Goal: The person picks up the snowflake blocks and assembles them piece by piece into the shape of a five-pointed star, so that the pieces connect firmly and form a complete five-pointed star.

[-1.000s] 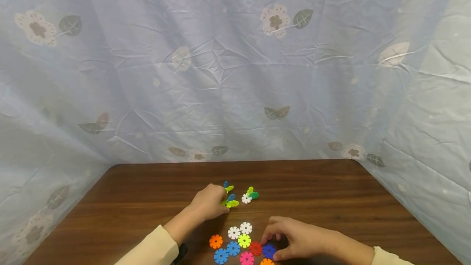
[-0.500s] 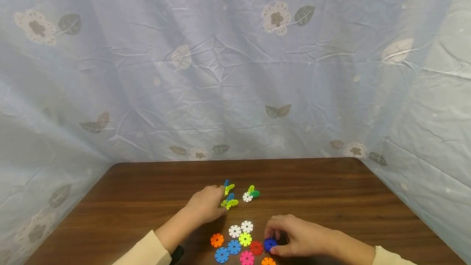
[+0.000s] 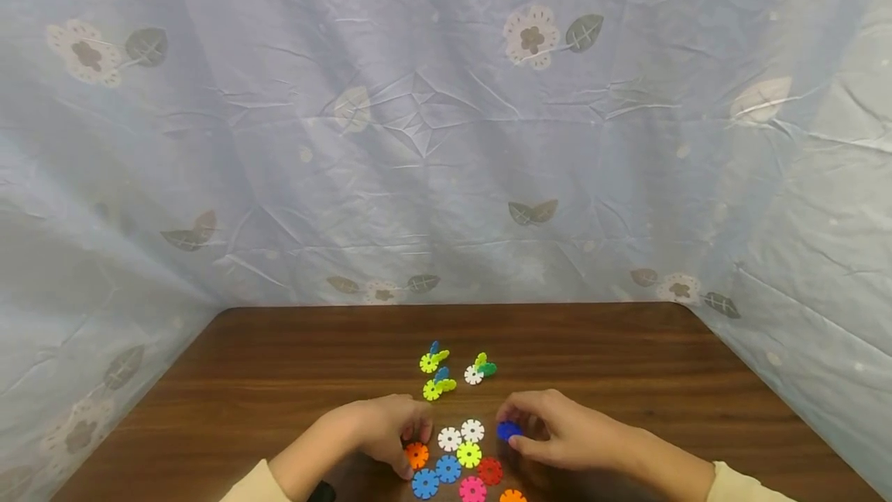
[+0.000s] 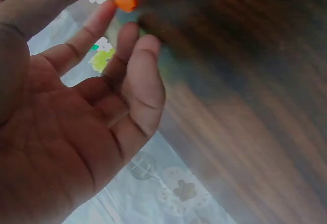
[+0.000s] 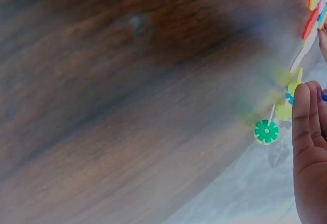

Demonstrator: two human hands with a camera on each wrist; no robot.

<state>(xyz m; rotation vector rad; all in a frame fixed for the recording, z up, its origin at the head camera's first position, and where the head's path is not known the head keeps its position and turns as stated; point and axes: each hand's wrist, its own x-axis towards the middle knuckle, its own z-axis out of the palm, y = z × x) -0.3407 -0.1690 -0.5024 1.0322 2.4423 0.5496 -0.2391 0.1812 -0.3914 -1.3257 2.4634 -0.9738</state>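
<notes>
left hand [image 3: 387, 426] curls loosely round orange disc [image 3: 416, 454]; right hand [image 3: 566, 431] pinches dark blue disc [image 3: 507, 431].

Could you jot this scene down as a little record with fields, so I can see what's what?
Left hand: fingers at an orange disc; firm grip unclear
Right hand: holds a dark blue disc between thumb and fingers
Other loose discs: two white, one yellow-green, two light blue, one red, one pink, a second orange cut off by the picture edge
Joined clusters: three, beyond the loose discs
Surface: dark wooden table
Backdrop: pale cloth with flowers and leaves
</notes>
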